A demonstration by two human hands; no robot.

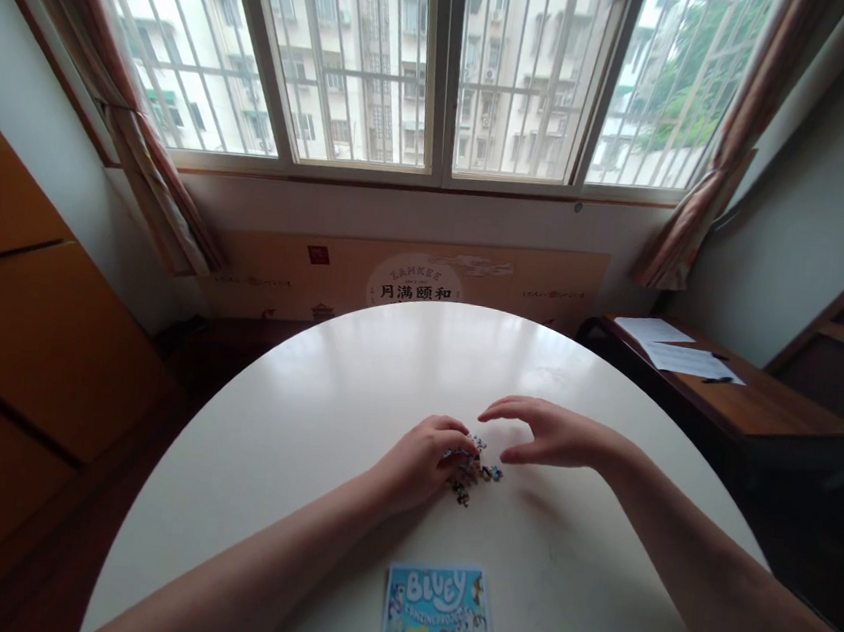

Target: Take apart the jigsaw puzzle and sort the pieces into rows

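A small heap of jigsaw puzzle pieces (466, 480) lies near the middle of the white round table (241, 458). My left hand (428, 457) rests at the heap's left side, its fingers curled over some of the pieces. What sits under those fingertips is partly hidden. To the right of the heap, my right hand (541, 434) hovers with thumb and fingers apart, holding nothing. Nearer to me lies a colourful Bluey picture sheet (439, 625) with cartoon animals, cut off by the lower edge of the view.
Beyond the table stand a long printed cardboard panel (277, 259) and a barred window (370, 59). On the right, a wooden side table (782, 399) bears paper sheets (689, 361) and a pen. An orange-brown cabinet (30, 315) is at the left.
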